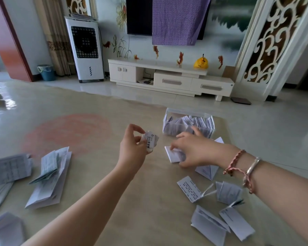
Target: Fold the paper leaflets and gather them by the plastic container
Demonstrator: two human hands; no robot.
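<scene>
I see my left hand (132,150) pinching a small folded white leaflet (150,140); my right hand (194,148) grips another folded leaflet (174,155) just before the clear plastic container (188,124).

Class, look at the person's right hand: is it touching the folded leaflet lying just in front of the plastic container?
Touching. The head view shows the right hand with fingers curled onto the folded leaflet before the plastic container.
</scene>
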